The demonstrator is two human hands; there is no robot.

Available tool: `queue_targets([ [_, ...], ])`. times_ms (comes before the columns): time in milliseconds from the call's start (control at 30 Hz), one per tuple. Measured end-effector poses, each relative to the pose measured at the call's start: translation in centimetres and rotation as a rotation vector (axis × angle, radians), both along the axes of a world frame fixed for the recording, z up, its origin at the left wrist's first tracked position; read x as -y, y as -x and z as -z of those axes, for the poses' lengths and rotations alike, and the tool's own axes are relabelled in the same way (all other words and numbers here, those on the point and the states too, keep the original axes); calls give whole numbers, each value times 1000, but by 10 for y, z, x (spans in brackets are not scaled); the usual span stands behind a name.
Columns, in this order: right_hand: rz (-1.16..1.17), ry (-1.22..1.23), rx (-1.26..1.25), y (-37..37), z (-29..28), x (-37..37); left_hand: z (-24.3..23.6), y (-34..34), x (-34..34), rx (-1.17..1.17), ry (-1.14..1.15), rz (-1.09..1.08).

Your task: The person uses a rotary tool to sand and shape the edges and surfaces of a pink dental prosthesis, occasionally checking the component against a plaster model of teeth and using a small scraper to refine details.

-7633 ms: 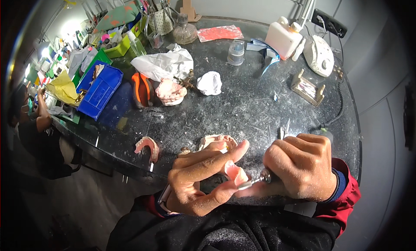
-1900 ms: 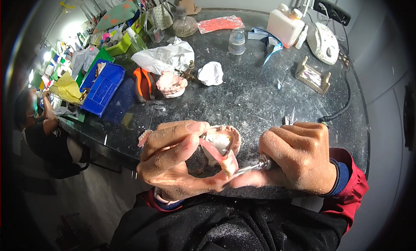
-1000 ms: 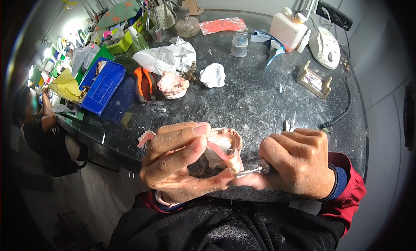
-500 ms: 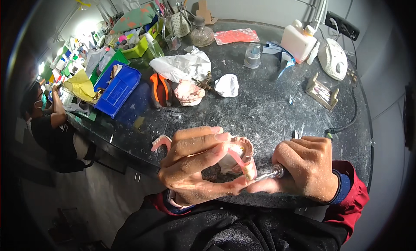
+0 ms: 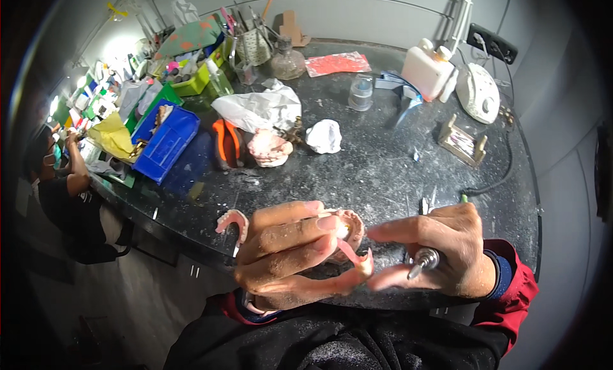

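Pink acrylic denture [image 5: 350, 237] pinched in the left hand [image 5: 287, 258], fingers curled tight round its arch, raised just above the near edge of the desk [image 5: 396, 172]. Half a second ago had the metal tip of the handpiece [image 5: 423, 263] against its rim; now shows that tip drawn back and turned away, clear of the acrylic. Right hand [image 5: 447, 252] wrapped closed about the handpiece, forefinger stretched out toward the denture, near it or just touching, hard to tell which. Looks like a break in the grinding, with the rim open to view and to the fingertip.

Second denture piece [image 5: 231, 220] lying at the near edge, just left of the left hand, close enough to be knocked off. Cable [image 5: 504, 175] running along the right edge behind the right hand. Bare dusty desk between the hands and the pink cast [image 5: 269, 146] and white lump [image 5: 324, 135] mid-desk, so fair room forward. Blue bin [image 5: 167, 140] and clutter crowding the far left corner; another person [image 5: 64, 191] seated beyond the left edge, well apart.
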State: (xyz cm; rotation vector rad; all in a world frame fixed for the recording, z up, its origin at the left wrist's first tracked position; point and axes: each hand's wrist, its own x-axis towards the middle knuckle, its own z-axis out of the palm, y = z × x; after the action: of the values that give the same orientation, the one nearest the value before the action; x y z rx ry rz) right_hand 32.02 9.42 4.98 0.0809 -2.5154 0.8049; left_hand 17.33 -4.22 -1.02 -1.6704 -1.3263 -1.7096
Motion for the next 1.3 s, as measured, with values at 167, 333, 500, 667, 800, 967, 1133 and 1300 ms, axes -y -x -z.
queue_targets([
  [167,-171,428,188,-3,-1,-4,0,0,1,-39,-25,-18],
  [333,-176,487,219,-1,-4,-2,-3,2,-1,-95,-1,-15],
  [500,-155,646,135,-2,2,6,-5,-4,1,-20,42,8],
  [667,-50,456,251,-5,-9,8,-7,-9,4,-72,79,-65],
  [800,58,478,190,-3,-3,8,-3,-12,6,76,129,126],
  [967,157,706,159,-6,-12,11,-8,-12,16,651,124,472],
  [1133,152,715,174,-6,-8,8,-10,-16,19,771,157,439],
  [1300,57,531,186,-6,-14,6,-14,-11,19,537,152,378],
])
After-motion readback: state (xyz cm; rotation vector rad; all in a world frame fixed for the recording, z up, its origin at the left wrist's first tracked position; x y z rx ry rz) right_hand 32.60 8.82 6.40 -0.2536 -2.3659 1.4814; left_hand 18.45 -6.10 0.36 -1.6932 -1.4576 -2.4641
